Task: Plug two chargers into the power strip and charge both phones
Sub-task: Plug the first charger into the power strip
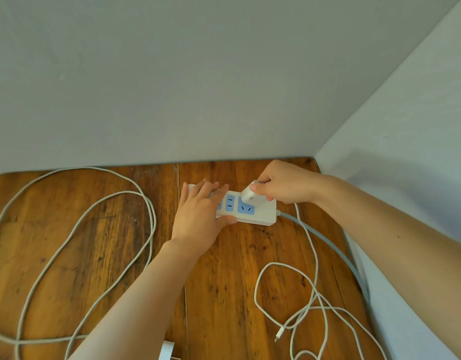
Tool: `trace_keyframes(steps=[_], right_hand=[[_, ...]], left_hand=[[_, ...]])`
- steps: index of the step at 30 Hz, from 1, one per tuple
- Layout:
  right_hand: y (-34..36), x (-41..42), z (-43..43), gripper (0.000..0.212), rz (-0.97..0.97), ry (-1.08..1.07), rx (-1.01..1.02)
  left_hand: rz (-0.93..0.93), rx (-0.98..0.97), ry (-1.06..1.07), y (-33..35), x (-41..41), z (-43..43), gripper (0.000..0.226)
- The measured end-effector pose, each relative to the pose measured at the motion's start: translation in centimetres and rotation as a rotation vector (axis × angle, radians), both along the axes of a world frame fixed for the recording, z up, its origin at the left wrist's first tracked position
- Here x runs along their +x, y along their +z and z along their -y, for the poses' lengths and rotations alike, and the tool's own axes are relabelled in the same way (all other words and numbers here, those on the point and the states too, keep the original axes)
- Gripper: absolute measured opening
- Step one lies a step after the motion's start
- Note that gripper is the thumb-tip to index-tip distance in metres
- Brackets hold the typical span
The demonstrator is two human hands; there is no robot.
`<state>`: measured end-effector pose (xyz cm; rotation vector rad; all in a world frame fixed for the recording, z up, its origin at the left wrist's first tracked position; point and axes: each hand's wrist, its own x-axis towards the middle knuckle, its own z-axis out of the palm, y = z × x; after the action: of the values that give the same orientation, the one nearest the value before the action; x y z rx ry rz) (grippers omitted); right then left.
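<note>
Power strip [258, 215] sits at 12 o'clock on the wooden counter [94, 229]. Left hand [198, 216] lies spread flat over its left end, thumb along the near edge. Right hand [284, 183] pinches a white charger [250, 196] tilted against the rightmost socket, its cable [312, 255] trailing toward 5 o'clock.

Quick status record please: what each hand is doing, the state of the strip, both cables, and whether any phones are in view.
left hand: pressed flat on the power strip, steadying it
right hand: gripping a white charger, tilted at the strip's rightmost socket
seating: cannot tell if fully in
free sockets: blue ones visible between the hands
right cable: runs from the charger, loose connector end lying on the wooden table
left cable: coiled loosely on the table
phones: none in view
</note>
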<state>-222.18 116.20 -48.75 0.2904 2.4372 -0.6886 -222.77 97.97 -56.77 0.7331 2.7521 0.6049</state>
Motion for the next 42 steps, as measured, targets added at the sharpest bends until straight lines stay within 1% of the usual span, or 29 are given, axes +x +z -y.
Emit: trace_keyframes(steps=[4,11,16,20,23,27,29,32,34,35,36,38,40,42], right_hand=[[0.2,0.3,0.7,0.037,-0.045,0.009,-0.016],[0.7,-0.3,0.7,0.043,-0.020,-0.027,-0.038],[1.0,-0.9,1.3,0.043,0.014,0.028,0.023],[0.4,-1.1,2.5,0.044,0.037,0.088,0.113],[-0.1,-0.9,2.4,0.044,0.025,0.051,0.102],[-0.9,0.1,2.5,0.041,-0.051,0.006,0.130],[-1.3,0.5,2.8,0.041,-0.099,-0.046,0.124],[-1.7,1.1,3.1,0.041,-0.152,-0.125,0.128],[-1.9,2.1,3.6,0.038,-0.197,-0.120,0.120],[-1.9,2.8,3.6,0.039,-0.228,-0.115,0.103],[-1.7,3.8,3.5,0.045,-0.270,-0.117,0.091],[-0.9,6.5,2.8,0.055,-0.386,-0.152,0.093],[0.1,10.2,1.8,0.049,-0.527,-0.245,0.126],[0.6,14.5,1.0,0.035,-0.594,-0.365,0.138]], left_hand=[[0.007,0.025,-0.016,0.1,0.1,0.2,0.068],[0.051,0.064,0.005,0.2,0.1,0.0,0.067],[0.048,0.079,-0.001,0.2,0.1,0.1,0.067],[0.046,0.081,-0.015,0.0,0.2,0.0,0.067],[0.046,0.066,-0.016,0.0,0.2,0.0,0.066],[0.049,0.061,-0.006,0.1,0.4,0.0,0.066],[0.049,0.023,-0.005,0.1,0.7,-0.1,0.066],[-0.003,-0.144,-0.062,0.0,1.4,0.0,0.064],[-0.003,-0.216,-0.077,0.2,2.2,0.2,0.064],[0.023,-0.211,-0.067,0.5,2.8,0.3,0.063],[0.052,-0.175,-0.045,0.7,3.6,0.4,0.063],[0.078,-0.028,0.028,1.2,6.3,0.8,0.060],[0.059,0.158,0.115,1.5,10.0,1.4,0.053],[0.050,0.265,0.152,1.3,14.3,1.9,0.042]])
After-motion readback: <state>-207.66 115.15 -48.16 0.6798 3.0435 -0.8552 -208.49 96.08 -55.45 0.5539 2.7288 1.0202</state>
